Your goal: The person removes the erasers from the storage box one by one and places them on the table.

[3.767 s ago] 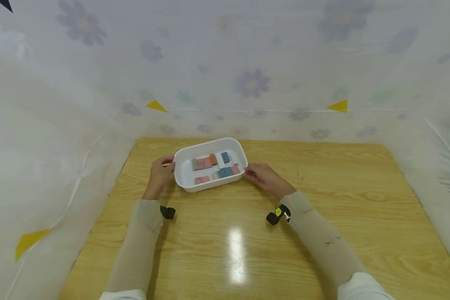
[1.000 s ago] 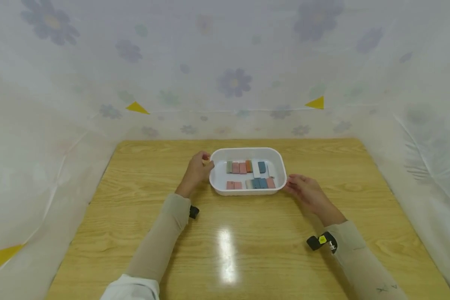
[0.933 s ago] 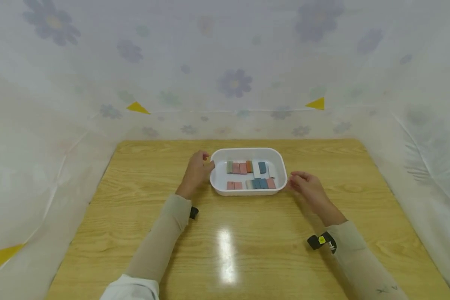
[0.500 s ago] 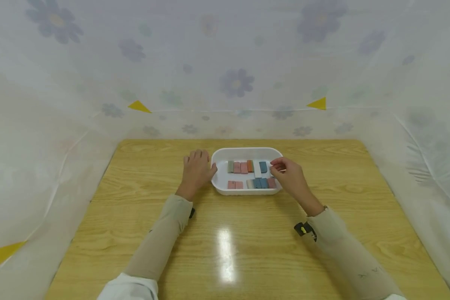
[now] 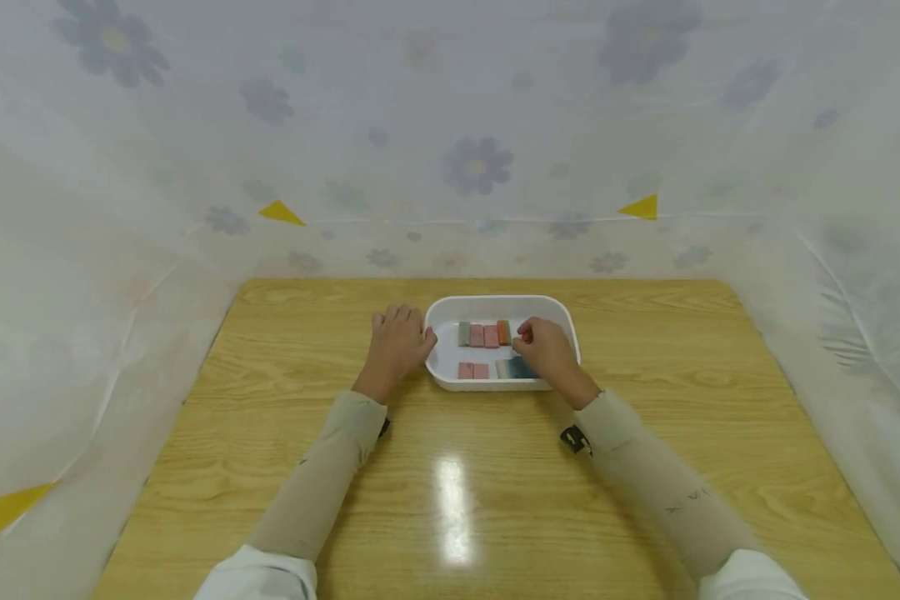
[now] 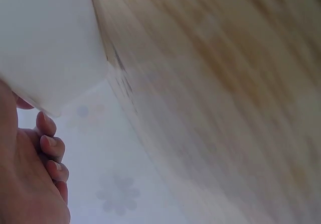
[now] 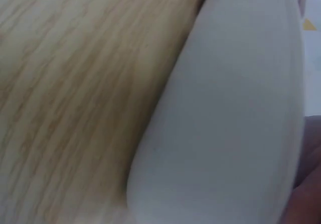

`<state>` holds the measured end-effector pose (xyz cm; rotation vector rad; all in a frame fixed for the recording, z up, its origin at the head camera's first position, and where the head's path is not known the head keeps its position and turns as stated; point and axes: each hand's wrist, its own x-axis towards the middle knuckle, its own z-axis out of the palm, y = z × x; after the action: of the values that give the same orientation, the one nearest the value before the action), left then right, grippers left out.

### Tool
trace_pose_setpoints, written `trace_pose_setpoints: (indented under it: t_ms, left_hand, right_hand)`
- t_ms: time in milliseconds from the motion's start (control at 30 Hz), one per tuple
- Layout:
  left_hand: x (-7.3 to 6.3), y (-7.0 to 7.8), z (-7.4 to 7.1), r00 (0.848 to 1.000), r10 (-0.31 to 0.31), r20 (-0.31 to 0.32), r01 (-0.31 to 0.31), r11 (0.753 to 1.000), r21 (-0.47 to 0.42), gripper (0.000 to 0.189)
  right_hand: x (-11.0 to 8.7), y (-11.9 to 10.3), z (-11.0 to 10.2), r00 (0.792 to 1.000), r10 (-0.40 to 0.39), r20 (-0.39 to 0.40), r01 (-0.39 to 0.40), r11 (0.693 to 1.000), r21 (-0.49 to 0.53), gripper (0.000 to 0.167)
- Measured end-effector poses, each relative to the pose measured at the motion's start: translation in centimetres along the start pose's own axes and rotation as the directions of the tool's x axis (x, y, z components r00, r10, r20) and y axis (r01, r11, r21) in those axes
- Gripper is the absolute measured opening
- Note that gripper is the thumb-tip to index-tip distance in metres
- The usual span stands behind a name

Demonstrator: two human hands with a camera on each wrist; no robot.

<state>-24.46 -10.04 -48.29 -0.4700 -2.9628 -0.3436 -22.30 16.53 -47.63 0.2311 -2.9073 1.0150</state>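
Note:
A white tray (image 5: 570, 315) with raised sides holds small, eraser-like blocks. Two pink blocks (image 5: 484, 336) sit in the far row between a pale green block (image 5: 463, 334) and an orange-and-green block (image 5: 503, 332). Nearer the front are more pink blocks (image 5: 472, 371) and dark blue blocks (image 5: 523, 368). My left hand (image 5: 397, 346) stays beside the tray's left end, thumb at the rim, fingers loosely bent outside. My right hand (image 5: 551, 350) reaches over the front rim, fingers bent above the right half, covering blocks there; I cannot tell whether it pinches one.
The wooden table (image 5: 360, 500) extends in front of the tray and to both sides. Behind it hangs a pale flower-print sheet (image 5: 390, 150), which also encloses the left and right sides. Yellow triangles (image 5: 281, 212) mark the sheet.
The tray was straightened and moved right earlier. My right hand has left its right end and come leftward over the blocks, hiding the white one. My left hand has turned knuckles-up beside the rim.

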Motion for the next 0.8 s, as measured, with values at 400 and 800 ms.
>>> trace_pose_setpoints:
  t_ms: [400, 800]
  left_hand:
    - [-0.1, 0.1, 0.6, 1.000, 0.009, -0.014, -0.009, 1.000, 0.020, 0.024]
    - [-0.2, 0.4, 0.6, 0.999, 0.004, -0.040, -0.003, 1.000, 0.019, 0.027]
  right_hand:
    - [0.9, 0.0, 1.4, 0.993, 0.105, 0.049, -0.096, 0.984, -0.153, 0.018]
    - [1.0, -0.6, 1.9, 0.982, 0.183, 0.050, -0.170, 0.966, -0.194, 0.024]
